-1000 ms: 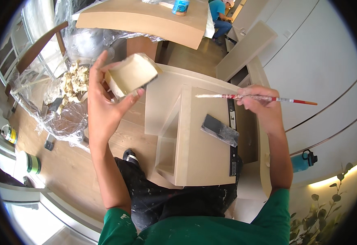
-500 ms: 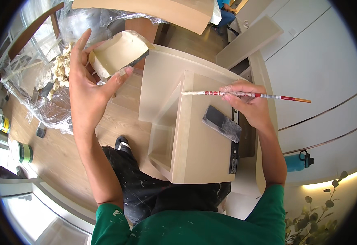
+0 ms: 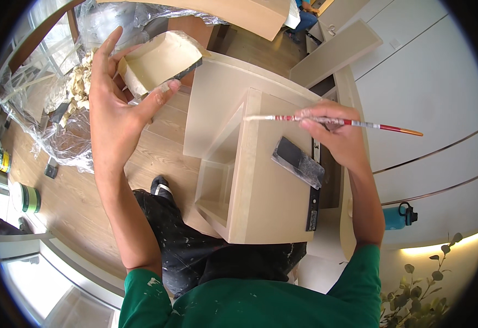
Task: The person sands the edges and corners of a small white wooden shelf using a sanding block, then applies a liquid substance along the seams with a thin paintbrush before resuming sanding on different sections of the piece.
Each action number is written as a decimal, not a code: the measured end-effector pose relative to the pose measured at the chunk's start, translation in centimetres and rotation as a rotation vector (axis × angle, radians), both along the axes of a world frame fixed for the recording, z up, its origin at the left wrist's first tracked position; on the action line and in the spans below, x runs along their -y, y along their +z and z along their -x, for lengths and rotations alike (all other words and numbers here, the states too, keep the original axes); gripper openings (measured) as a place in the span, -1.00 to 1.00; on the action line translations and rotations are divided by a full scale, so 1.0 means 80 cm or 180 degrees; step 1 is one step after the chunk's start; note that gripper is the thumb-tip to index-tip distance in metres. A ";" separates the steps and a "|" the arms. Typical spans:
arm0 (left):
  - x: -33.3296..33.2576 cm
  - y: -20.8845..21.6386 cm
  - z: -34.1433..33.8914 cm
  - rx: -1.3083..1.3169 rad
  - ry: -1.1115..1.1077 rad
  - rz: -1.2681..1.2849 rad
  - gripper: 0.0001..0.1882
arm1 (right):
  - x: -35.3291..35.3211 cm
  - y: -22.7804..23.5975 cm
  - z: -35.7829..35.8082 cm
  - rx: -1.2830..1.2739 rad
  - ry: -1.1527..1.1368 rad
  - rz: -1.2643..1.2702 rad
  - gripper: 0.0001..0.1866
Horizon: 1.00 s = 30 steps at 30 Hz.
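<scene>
Cupping a pale open container in the left hand, with fingers spread round the far side and thumb braced at the near wall, out to the left of a beige cabinet box and above the wood floor. Pinching a paintbrush between thumb and fingers of the right hand, with the whitish tip at the left edge of the box's top; hard to tell, touching or just above. Likely to drip or slop onto the floor if tipped further, given such an open, one-handed hold. Could sag over the edge into the open compartment below, from an overloaded tip. Could also wander off line, with the grip set back from the bristles. Worth minding the grey sanding block, lying loose and askew beneath the right hand: easily knocked by a dropped wrist, then apt to scuff the top or nudge the dark bar beside it. Possible, too, to jolt everything through dark trousers so close against the near end.
</scene>
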State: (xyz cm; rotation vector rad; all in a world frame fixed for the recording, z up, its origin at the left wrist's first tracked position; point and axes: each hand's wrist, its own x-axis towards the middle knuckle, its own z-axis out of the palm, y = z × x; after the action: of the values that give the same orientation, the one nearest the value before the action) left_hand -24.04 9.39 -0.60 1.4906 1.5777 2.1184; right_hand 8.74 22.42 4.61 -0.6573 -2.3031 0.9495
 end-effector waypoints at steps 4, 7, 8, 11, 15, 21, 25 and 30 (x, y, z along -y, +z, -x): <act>0.000 0.000 0.001 0.0084 -0.0009 -0.0016 0.04 | -0.005 0.000 0.003 -0.0164 -0.0015 -0.0012 -0.81; 0.000 -0.003 0.002 0.0072 0.0011 -0.0025 0.04 | 0.013 0.013 0.002 0.0162 0.0189 -0.0067 -0.82; 0.000 -0.003 0.003 0.0077 0.0012 -0.0007 0.03 | 0.019 0.017 0.002 0.0319 0.0269 -0.0078 -0.82; -0.001 -0.003 0.001 0.0089 -0.0027 -0.0015 0.02 | 0.032 0.020 0.000 0.0344 0.0610 -0.0212 -0.81; -0.002 -0.004 0.002 0.0039 -0.0017 -0.0020 0.01 | 0.042 0.022 0.000 0.0293 0.0919 -0.0221 -0.82; -0.002 -0.004 0.002 0.0036 -0.0022 -0.0015 0.02 | 0.031 0.029 0.005 0.0545 0.0360 -0.0157 -0.83; -0.003 -0.003 0.002 0.0081 -0.0054 -0.0022 0.03 | 0.000 0.011 0.004 0.0093 0.0074 -0.0247 -0.83; -0.002 -0.004 0.002 0.0097 -0.0046 -0.0004 0.02 | -0.018 0.004 0.014 0.0002 -0.0085 -0.0504 -0.84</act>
State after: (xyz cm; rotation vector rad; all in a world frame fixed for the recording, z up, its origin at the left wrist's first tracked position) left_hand -24.23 9.57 -0.91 1.4585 1.5507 2.1245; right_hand 7.64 23.87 4.95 -0.6199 -2.3352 0.7456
